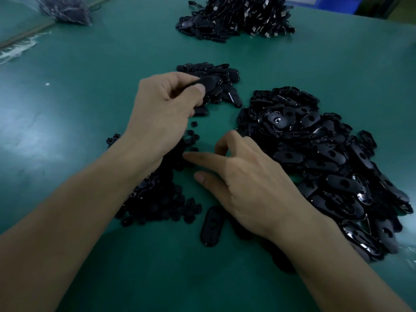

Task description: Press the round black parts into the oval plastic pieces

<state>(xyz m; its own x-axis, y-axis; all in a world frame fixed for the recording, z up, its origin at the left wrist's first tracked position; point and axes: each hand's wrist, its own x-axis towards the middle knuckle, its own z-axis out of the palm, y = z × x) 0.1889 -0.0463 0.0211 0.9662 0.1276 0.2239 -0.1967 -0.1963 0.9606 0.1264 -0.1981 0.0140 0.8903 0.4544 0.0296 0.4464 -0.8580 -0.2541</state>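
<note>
My left hand (pixel 162 109) pinches a black oval plastic piece (pixel 208 83) between thumb and fingers, over a small heap of oval pieces (pixel 220 86) at the centre of the table. My right hand (pixel 245 183) hovers low with its index finger stretched toward a pile of small round black parts (pixel 157 199); its other fingers are loosely curled and hold nothing I can see. A single oval piece (pixel 212 225) lies flat just left of my right wrist. A large pile of oval pieces (pixel 326 165) lies to the right.
The green table (pixel 90 86) carries a far heap of black cabled parts (pixel 236 16) at the back and a clear plastic bag of dark parts (pixel 65 10) at the back left. A strip of clear plastic (pixel 18 50) lies at the left edge.
</note>
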